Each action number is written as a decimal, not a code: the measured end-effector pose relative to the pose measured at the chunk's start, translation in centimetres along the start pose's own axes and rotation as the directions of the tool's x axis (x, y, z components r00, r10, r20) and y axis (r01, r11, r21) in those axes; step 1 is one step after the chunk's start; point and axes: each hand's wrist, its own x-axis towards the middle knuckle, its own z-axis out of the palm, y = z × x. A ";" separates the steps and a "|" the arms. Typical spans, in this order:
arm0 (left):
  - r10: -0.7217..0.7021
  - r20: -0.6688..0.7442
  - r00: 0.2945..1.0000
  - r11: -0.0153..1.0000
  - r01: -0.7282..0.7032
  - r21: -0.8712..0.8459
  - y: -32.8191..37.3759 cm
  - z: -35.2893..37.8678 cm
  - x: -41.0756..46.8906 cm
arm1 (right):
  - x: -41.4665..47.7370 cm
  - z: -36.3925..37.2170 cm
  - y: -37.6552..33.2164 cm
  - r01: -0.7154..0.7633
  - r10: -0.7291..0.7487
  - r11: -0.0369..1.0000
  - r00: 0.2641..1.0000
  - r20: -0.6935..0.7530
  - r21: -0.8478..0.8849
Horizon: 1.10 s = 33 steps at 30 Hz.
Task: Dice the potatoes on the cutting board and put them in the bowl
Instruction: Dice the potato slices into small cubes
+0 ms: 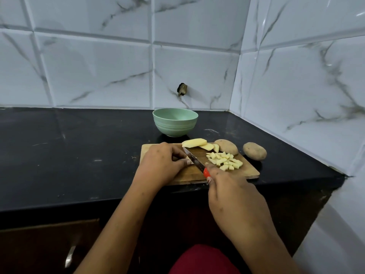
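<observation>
A wooden cutting board [248,171] lies on the black counter. My left hand [162,163] holds a small potato piece [189,160] down on the board's left part, fingers curled over it. My right hand [233,196] grips the red handle of a knife [194,159], whose blade rests against that piece. A heap of diced potato [225,160] sits on the board's right part. Peeled potato slices [194,142] lie at the board's far edge beside an unpeeled potato half [227,146]. The green bowl [174,122] stands behind the board; its visible inside looks empty.
A whole unpeeled potato [254,150] lies on the black counter [69,151] right of the board. Marble-look tiled walls close the back and the right side. A dark fitting [182,89] sticks out of the back wall. A cabinet handle [70,256] shows below the counter edge.
</observation>
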 end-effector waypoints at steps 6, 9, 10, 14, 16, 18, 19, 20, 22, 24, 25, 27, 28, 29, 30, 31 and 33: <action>-0.007 -0.063 0.998 0.999 0.010 0.051 0.2 0.6 -0.4 | 1.0 -0.1 0.6 0.032 -0.028 0.993 0.999 0.038 -0.111; -0.036 -0.094 0.995 0.998 0.042 0.057 0.3 1.2 -0.5 | 1.1 -0.4 1.4 0.114 -0.115 0.988 0.993 -0.004 -0.106; -0.045 -0.106 0.993 0.998 0.050 0.049 0.3 1.3 -0.5 | 1.2 -0.4 1.6 0.134 -0.135 0.986 0.991 -0.004 -0.104; -0.079 -0.118 0.990 0.997 0.080 0.004 0.3 1.5 -0.4 | 1.6 -0.9 2.1 0.199 -0.197 0.973 0.980 0.027 -0.116; -0.091 -0.119 0.989 0.996 0.090 -0.014 0.3 1.7 -0.4 | 1.9 -1.1 2.2 0.226 -0.223 0.964 0.974 0.039 -0.140; -0.102 -0.111 0.989 0.995 0.100 -0.023 0.3 1.7 -0.3 | 2.6 -0.9 2.2 0.248 -0.240 0.950 0.969 0.064 -0.191; -0.109 -0.106 0.988 0.994 0.107 -0.024 0.3 1.7 -0.3 | 3.0 -0.7 2.1 0.257 -0.243 0.939 0.966 0.091 -0.228; -0.115 -0.101 0.988 0.993 0.113 -0.025 0.3 1.7 -0.2 | 3.5 -0.6 2.0 0.262 -0.238 0.929 0.964 0.119 -0.262; -0.130 -0.114 0.985 0.991 0.126 -0.039 0.3 1.7 -0.3 | 4.2 -0.4 1.7 0.257 -0.215 0.917 0.963 0.165 -0.305; -0.143 -0.153 0.978 0.989 0.137 -0.051 0.4 1.7 -0.6 | 3.9 -0.4 1.6 0.228 -0.171 0.919 0.966 0.196 -0.322; -0.143 -0.175 0.974 0.989 0.138 -0.044 0.5 1.7 -0.7 | 3.5 -0.4 1.7 0.220 -0.162 0.917 0.968 0.193 -0.333; -0.138 -0.201 0.970 0.990 0.137 -0.019 0.5 1.6 -0.9 | 2.4 -0.3 1.6 0.224 -0.172 0.904 0.970 0.170 -0.363; -0.136 -0.199 0.970 0.990 0.138 -0.005 0.6 1.5 -0.9 | 1.7 -0.4 1.5 0.220 -0.164 0.898 0.971 0.174 -0.381; -0.135 -0.190 0.973 0.990 0.140 0.011 0.6 1.4 -0.9 | 1.0 -0.5 1.2 0.208 -0.138 0.897 0.970 0.198 -0.391; -0.137 -0.174 0.975 0.989 0.143 0.025 0.6 1.3 -0.9 | 0.4 -0.7 0.7 0.191 -0.103 0.898 0.967 0.235 -0.396; -0.140 -0.159 0.977 0.988 0.147 0.036 0.6 1.3 -0.9 | -0.1 -0.7 0.4 0.180 -0.069 0.900 0.958 0.278 -0.396; -0.141 -0.131 0.981 0.987 0.149 0.053 0.6 1.3 -0.8 | -0.7 -0.8 0.0 0.169 -0.028 0.907 0.938 0.345 -0.386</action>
